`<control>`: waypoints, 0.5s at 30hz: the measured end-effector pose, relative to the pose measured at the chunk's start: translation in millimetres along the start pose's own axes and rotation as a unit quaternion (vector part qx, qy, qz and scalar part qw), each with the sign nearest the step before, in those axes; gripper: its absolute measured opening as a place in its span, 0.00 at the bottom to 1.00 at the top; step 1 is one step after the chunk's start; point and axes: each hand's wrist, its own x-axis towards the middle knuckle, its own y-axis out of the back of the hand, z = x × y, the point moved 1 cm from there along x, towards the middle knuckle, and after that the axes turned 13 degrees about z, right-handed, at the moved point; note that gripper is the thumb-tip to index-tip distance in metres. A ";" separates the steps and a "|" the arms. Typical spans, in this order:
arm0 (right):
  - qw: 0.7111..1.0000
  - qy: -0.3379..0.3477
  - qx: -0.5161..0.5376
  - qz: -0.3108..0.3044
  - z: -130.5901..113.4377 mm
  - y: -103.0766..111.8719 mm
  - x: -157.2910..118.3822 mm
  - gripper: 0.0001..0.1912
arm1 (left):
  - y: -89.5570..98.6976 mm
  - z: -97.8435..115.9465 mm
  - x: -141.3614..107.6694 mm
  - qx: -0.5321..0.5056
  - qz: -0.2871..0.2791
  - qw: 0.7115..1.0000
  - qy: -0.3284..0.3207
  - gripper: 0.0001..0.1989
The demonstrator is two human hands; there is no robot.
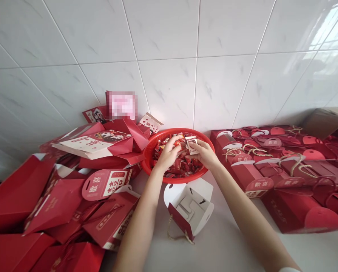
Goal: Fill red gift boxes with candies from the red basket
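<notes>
Over a red plastic basket (pixel 147 170) heaped with wrapped candies (pixel 180 166), both my hands are close together. My right hand (pixel 205 152) grips a small white candy box (pixel 192 145) with dark print. The fingers of my left hand (pixel 169 154) curl inward around what looks like a red-wrapped candy (pixel 179 144), partly hidden by the fingers. In front of the basket, between my forearms, stands an open gift box (pixel 182 223), dark red outside and white inside. Its flaps are spread, a rope handle hangs at its near side, and its inside shows bare white card.
On the left lie piled red gift boxes (pixel 64 204), several with open tops. Rows of closed red boxes (pixel 282 170) with rope handles fill the right side. A brown cardboard box (pixel 324 121) stands at far right. A white tiled wall (pixel 169 83) rises behind the basket.
</notes>
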 end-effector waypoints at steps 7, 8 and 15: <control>0.996 0.042 0.019 0.074 0.2 0.3 2.6 0.15 | 4.9 -0.1 1.2 0.199 0.027 0.978 -0.053 0.27; 0.994 0.049 0.025 0.090 0.7 0.8 3.3 0.16 | 5.7 -0.2 2.0 0.241 0.022 0.968 -0.064 0.27; 0.984 0.063 0.083 0.144 0.1 4.6 5.6 0.13 | -7.5 1.3 1.1 0.343 -0.178 0.921 -0.045 0.26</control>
